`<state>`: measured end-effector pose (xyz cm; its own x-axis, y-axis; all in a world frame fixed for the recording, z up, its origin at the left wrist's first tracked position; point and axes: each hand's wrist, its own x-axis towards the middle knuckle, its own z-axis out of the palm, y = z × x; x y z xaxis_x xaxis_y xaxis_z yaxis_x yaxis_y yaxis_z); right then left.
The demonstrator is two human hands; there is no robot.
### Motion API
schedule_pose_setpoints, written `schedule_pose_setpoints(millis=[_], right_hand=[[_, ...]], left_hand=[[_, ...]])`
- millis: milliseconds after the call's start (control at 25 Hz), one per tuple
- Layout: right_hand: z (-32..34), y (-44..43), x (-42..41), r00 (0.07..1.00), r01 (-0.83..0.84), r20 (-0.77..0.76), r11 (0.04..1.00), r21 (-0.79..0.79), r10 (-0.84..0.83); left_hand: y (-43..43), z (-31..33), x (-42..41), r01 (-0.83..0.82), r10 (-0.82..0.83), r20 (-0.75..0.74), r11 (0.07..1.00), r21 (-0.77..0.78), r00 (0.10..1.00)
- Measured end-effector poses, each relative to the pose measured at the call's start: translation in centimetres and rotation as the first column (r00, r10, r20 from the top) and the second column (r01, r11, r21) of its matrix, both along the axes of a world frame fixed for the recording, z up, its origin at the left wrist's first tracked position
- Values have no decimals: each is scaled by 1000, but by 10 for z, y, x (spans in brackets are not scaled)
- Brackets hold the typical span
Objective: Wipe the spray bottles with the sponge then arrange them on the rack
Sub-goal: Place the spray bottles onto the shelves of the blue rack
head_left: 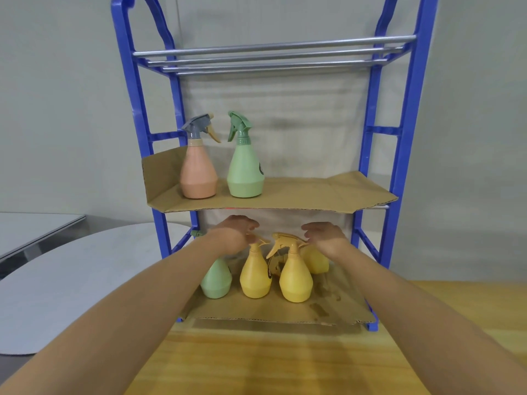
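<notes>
A blue rack [405, 132] stands on the wooden table with cardboard-lined shelves. On the middle shelf, a pink spray bottle [198, 172] and a green spray bottle [245, 169] stand side by side at the left. The bottom shelf holds a green bottle [216, 280], a left yellow bottle [255, 277], a right yellow bottle [295, 280] and another yellow bottle [315, 262] behind it. My left hand [232, 235] grips the sprayer head of the left yellow bottle. My right hand [325, 238] hovers with loosely curled fingers at the back of the right yellow bottle's sprayer head. No sponge is in view.
The top shelf is bare metal rods [271, 57]. The bottom cardboard [322, 309] has dark wet stains at the right front. A grey rounded tabletop [71, 280] lies to the left, and the wooden table [271, 360] stretches in front of the rack.
</notes>
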<state>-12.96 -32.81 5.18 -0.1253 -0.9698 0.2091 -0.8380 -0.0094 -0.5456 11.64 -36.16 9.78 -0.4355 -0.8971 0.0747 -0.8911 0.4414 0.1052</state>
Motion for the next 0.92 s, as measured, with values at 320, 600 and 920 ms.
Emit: schedule_pose_setpoints(millis=[320,600,920], right_hand=[[-56,-28,-31,976,5,-217,990,140,26],[-62,-31,-26,866,44,-496,981,191,58],[-55,-4,-13,862,400,-432,877,265,-263]], left_hand=[[3,-14,-50,237,-236,13,968,-86,972],[-5,-23,-55,295,-295,17,953,-73,955],[-2,-21,-46,234,-234,10,971,-55,972]])
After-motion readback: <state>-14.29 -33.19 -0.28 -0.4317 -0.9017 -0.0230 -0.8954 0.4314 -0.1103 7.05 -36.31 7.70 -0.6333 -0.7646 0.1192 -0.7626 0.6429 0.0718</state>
